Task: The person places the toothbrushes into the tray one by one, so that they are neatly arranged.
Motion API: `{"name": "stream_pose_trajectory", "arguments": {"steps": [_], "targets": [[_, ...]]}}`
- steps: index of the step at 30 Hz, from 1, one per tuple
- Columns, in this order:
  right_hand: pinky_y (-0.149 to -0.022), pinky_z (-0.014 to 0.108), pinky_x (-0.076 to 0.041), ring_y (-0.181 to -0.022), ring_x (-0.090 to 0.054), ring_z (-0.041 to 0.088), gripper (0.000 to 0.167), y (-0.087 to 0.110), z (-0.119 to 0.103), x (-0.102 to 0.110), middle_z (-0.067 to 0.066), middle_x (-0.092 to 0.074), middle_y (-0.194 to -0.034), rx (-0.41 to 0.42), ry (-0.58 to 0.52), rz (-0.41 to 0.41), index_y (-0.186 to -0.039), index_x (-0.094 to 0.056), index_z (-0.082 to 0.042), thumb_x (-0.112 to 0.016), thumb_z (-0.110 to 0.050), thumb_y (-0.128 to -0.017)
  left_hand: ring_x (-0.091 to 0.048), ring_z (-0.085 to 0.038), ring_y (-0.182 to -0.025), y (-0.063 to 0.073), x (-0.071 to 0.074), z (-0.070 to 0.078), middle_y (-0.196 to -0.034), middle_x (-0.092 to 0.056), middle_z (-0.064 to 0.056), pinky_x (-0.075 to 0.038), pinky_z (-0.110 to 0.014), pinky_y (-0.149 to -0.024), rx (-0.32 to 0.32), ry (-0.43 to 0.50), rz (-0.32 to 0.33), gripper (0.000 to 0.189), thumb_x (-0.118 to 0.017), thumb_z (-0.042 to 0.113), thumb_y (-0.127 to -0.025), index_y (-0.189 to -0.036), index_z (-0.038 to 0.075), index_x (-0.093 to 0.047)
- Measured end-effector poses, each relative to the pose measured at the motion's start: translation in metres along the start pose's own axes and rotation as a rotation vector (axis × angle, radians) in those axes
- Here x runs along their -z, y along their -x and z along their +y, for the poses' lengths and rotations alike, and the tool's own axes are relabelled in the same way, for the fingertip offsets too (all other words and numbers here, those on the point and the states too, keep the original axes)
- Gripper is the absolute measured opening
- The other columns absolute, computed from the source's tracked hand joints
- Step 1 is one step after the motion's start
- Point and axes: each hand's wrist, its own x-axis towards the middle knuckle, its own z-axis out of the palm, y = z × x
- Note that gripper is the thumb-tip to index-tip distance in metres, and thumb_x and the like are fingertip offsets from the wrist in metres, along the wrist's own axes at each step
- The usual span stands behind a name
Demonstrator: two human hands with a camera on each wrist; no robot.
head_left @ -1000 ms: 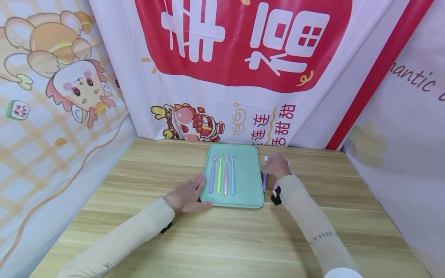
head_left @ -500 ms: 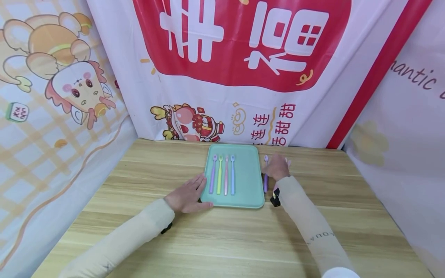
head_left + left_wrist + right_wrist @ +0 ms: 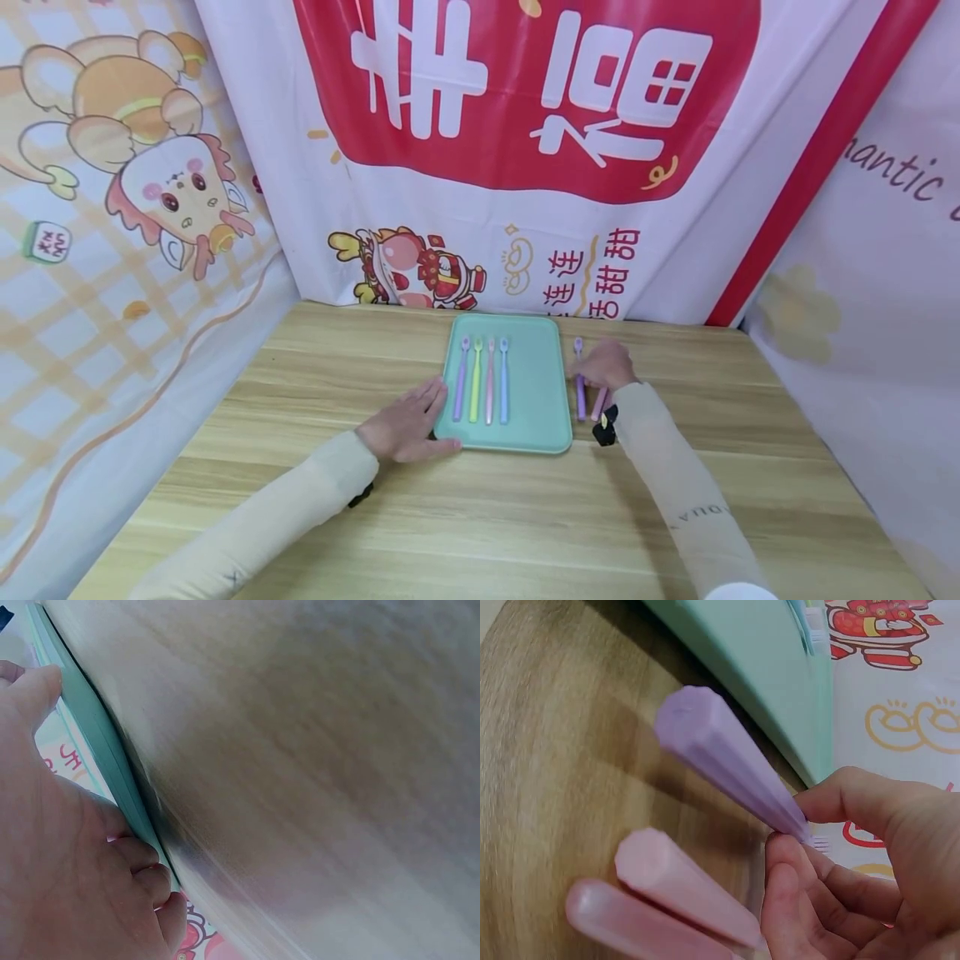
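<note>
The right hand (image 3: 606, 364) has its thumb and fingers clamped together on the purple brush (image 3: 581, 400), gripping it near the head, with the bristles just past the fingertips and the handle reaching back towards the wrist. Under those fingers, two pink handles lie side by side on the bench (image 3: 375, 533), a pale handle (image 3: 679, 881) and a glossy handle (image 3: 630, 919). The left hand (image 3: 405, 423) holds nothing; its thumb stands wide of its extended fingers, touching the tray (image 3: 536, 400) at its left and near edges. Four brushes (image 3: 475, 392) lie on the tray, just right of the left fingers
</note>
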Motion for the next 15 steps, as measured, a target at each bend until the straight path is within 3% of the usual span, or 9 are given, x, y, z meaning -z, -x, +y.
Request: {"name": "stream_pose_trajectory", "arguments": {"steps": [6, 15], "targets": [[-0.065, 0.034, -0.060, -0.053, -0.060, 0.013, 0.024, 0.006, 0.003, 0.008, 0.004, -0.068, -0.062, 0.043, 0.008, 0.008, -0.085, -0.075, 0.000, -0.081, -0.024, -0.087, -0.011, -0.034, -0.167, 0.001, -0.001, 0.000, -0.178, -0.010, -0.019, -0.020, -0.050, -0.135, -0.007, 0.011, 0.005, 0.103, -0.044, 0.073, -0.102, -0.168, -0.001, -0.017], [-0.072, 0.040, -0.063, -0.060, -0.066, 0.018, 0.022, 0.019, -0.002, 0.014, 0.012, -0.075, -0.074, 0.078, -0.016, 0.025, -0.084, -0.075, -0.003, -0.081, -0.023, -0.087, -0.010, -0.034, -0.167, 0.001, 0.001, 0.001, -0.178, -0.010, -0.019, -0.020, -0.051, -0.135, -0.002, 0.014, -0.002, 0.102, -0.044, 0.073, -0.102, -0.168, -0.001, -0.016]]}}
